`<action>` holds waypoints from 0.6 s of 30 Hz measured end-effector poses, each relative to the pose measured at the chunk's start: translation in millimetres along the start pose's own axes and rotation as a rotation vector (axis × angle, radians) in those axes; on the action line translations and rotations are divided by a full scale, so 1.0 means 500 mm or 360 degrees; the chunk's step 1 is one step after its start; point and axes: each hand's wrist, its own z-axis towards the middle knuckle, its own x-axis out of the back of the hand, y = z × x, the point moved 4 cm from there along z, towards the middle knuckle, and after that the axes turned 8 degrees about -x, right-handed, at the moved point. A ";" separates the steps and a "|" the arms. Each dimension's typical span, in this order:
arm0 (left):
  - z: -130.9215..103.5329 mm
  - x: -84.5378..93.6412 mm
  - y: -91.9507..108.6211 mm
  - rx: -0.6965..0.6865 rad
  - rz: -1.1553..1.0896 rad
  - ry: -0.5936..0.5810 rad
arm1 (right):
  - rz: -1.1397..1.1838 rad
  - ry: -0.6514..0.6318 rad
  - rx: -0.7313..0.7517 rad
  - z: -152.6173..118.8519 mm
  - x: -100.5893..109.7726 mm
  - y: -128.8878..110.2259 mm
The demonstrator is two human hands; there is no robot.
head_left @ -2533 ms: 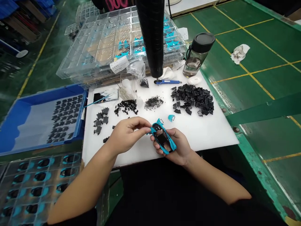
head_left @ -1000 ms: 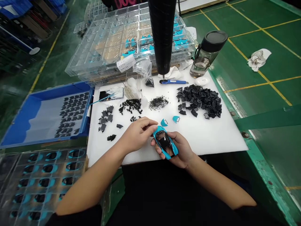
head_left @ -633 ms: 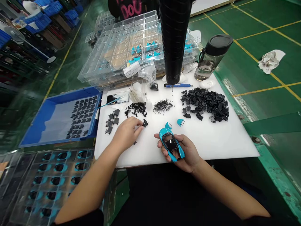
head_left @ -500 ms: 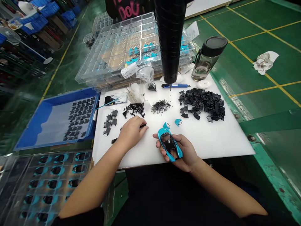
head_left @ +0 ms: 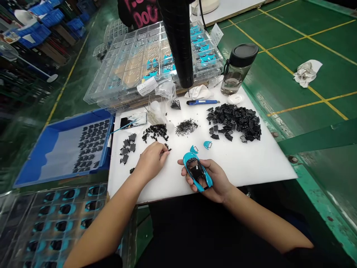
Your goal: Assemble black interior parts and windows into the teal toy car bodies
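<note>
Our right hand (head_left: 219, 181) grips the blue car shell (head_left: 197, 172), fingers wrapped under it. Our left hand (head_left: 150, 160), left of the shell, has thumb and fingers bent close at a small black piece (head_left: 169, 149); can't tell if gripped. Just beyond our right hand: two blue parts (head_left: 207, 145). Farther right: black parts heap (head_left: 235, 121).

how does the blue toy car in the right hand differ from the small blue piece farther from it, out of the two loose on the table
Size: the toy car is much bigger than the small piece.
Pose: the car is held in the right hand; the piece lies on the white table.
Look: the car is long with a black inside; the piece is short with a thin dark frame.
Both are bright blue.
</note>
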 end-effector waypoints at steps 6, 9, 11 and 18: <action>-0.029 0.013 0.006 0.0087 -0.0481 0.0299 | -0.0038 0.0002 0.0033 0.003 0.000 0.000; -0.050 0.006 0.006 0.0247 -0.0893 0.0341 | -0.0049 0.0004 0.0048 0.004 -0.001 0.000; -0.062 0.000 0.010 0.0270 -0.1041 0.0318 | -0.0052 0.0006 0.0053 0.004 -0.001 0.001; -0.081 0.020 0.052 -0.0277 -0.0588 0.0622 | -0.0122 0.0065 0.0053 0.002 -0.003 0.005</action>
